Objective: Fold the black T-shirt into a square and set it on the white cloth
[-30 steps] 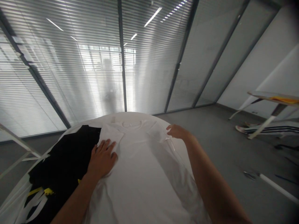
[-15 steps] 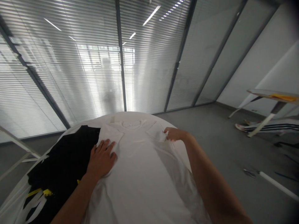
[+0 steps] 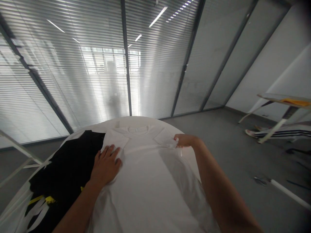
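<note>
A white T-shirt (image 3: 145, 171) lies spread on a round white table (image 3: 136, 120), its collar at the far side. My right hand (image 3: 185, 140) pinches the edge of the shirt's right sleeve. Flat on the shirt's left side, just below the left sleeve, rests my left hand (image 3: 106, 163), fingers spread. Beside it on the left lies a black garment (image 3: 65, 165) with yellow marks and white strips near its lower end. The bottom of the white shirt runs out of view.
Behind the table stands a glass wall with blinds (image 3: 155, 71). At the right is another table (image 3: 279, 98) with a yellow cloth (image 3: 296, 102), and a person's striped trouser leg (image 3: 286, 133) below it. A white bar (image 3: 289, 193) crosses the lower right. White metal legs (image 3: 21, 149) stand at the left.
My right hand has moved slightly right, drawing the sleeve outward so it lies flatter and straighter. My left hand has stayed in place.
</note>
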`<state>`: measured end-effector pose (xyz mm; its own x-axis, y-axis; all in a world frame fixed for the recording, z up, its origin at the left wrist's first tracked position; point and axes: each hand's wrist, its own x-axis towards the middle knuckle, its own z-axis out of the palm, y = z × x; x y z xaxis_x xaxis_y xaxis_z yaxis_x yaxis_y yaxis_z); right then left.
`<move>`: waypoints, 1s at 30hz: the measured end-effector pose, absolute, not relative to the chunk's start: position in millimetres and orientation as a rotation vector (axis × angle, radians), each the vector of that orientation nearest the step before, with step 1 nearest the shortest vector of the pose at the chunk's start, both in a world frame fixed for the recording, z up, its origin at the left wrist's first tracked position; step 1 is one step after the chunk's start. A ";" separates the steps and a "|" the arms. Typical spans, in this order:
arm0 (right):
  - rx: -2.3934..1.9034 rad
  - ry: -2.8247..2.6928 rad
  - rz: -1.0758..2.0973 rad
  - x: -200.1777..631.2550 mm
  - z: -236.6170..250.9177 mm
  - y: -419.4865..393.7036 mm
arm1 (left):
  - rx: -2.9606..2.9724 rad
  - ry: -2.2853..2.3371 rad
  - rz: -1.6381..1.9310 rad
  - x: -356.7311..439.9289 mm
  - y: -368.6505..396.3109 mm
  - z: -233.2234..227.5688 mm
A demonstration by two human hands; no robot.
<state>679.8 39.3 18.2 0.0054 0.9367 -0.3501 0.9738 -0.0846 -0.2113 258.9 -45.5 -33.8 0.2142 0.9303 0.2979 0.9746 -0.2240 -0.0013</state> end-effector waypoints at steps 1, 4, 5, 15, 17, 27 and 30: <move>2.150 2.107 -0.592 679.5 20.1 41.2 | -2.291 -1.823 -0.352 258.9 -45.4 -34.2; 2.156 2.237 -0.470 669.6 21.7 47.0 | -2.280 -1.826 -0.353 258.8 -45.0 -35.6; 2.174 2.278 -0.405 662.3 19.0 48.4 | -2.279 -1.827 -0.348 258.7 -44.9 -35.8; 2.144 2.390 -0.156 599.4 -45.5 44.7 | -2.275 -1.879 -0.279 259.7 -45.1 -34.6; 2.142 2.413 -0.177 602.4 -45.8 46.0 | -2.275 -1.876 -0.288 259.5 -45.2 -34.7; 2.270 2.372 -0.250 604.0 -41.3 55.9 | -2.283 -1.844 -0.348 260.0 -46.2 -31.9; 2.251 2.410 -0.295 604.2 -39.0 54.2 | -2.283 -1.848 -0.373 260.6 -47.4 -31.1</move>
<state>604.2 54.2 -39.0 -0.0679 0.9977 0.0025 0.9677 0.0664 -0.2433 260.6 -47.4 -31.1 0.1959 0.9321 0.3048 0.9773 -0.2111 0.0176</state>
